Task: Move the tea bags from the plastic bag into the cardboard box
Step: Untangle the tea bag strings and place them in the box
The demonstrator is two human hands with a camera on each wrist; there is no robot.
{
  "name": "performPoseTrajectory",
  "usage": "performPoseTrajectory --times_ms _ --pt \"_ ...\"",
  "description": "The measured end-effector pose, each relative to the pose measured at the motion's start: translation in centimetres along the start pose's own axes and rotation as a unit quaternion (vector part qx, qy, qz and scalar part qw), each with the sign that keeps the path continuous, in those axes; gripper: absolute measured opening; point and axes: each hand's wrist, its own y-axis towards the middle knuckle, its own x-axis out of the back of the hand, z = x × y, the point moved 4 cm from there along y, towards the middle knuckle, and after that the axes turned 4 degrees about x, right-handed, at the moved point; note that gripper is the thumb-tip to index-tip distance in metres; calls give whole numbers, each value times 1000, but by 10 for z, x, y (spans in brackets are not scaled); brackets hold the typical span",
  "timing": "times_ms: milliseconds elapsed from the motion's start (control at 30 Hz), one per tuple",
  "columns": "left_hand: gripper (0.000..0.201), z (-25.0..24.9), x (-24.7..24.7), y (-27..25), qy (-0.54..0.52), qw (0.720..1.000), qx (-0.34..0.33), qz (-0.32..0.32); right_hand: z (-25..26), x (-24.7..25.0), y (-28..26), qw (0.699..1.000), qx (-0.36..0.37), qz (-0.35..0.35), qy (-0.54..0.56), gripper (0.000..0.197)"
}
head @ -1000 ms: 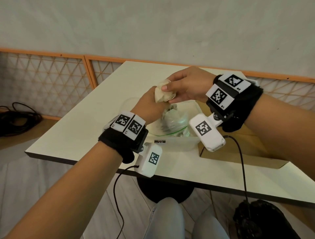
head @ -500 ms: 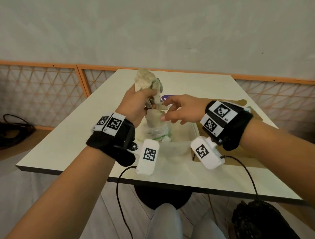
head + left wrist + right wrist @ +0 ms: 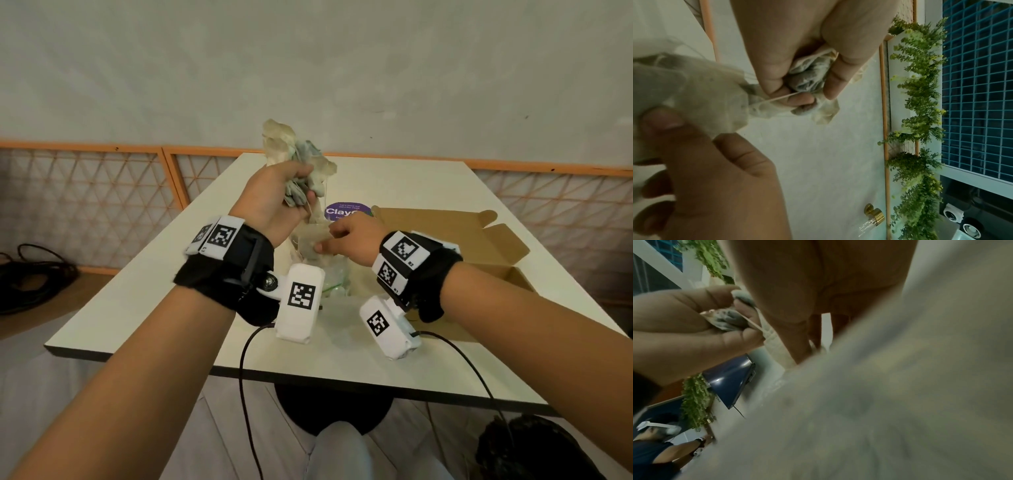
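My left hand (image 3: pixel 301 192) is raised above the table and grips a crumpled bunch of tea bags (image 3: pixel 294 154), pale and grey-green, with strings trailing down. One tea bag (image 3: pixel 308 240) hangs below the bunch by its string, and my right hand (image 3: pixel 325 241) pinches it between thumb and fingers. In the left wrist view my fingers (image 3: pixel 777 91) curl round the bunch (image 3: pixel 809 78). The pinched bag (image 3: pixel 879 402) fills the right wrist view, blurred. The clear plastic bag (image 3: pixel 337 279) sits on the table under both hands. The open cardboard box (image 3: pixel 445 236) lies to the right.
A round purple sticker (image 3: pixel 346 209) lies on the white table (image 3: pixel 137 308) behind the hands. Orange lattice panels (image 3: pixel 85 198) run behind the table. Black cables (image 3: pixel 30 274) lie on the floor at left and a black bag (image 3: pixel 534 448) at lower right.
My left hand has come up out of the plastic bag with a bunch of tea bags. My right hand dropped lower and now pinches the tea bag hanging under the bunch.
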Motion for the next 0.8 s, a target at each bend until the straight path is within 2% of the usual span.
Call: performPoseTrajectory --times_ms 167,267,400,467,533,667,800 --pt "20 -10 -1 -9 -56 998 6 36 -11 -3 6 998 -34 1 -54 46" --pt "15 -25 -3 -14 -86 994 -9 59 -18 -1 6 996 -50 8 -79 43" --pt "8 -41 -1 -17 -80 994 -17 70 -23 1 6 997 -54 -1 -50 37" --pt "11 -42 2 -17 -67 996 -15 57 -22 3 6 998 -47 -9 -29 28" --pt "14 -39 4 -18 -73 996 -6 51 -19 9 3 999 -44 -30 5 8" --pt "11 -18 -1 -19 -89 993 38 64 -4 29 -9 999 1 -30 34 29" --pt "5 19 -28 -24 -114 982 101 108 10 35 -39 996 40 45 68 42"
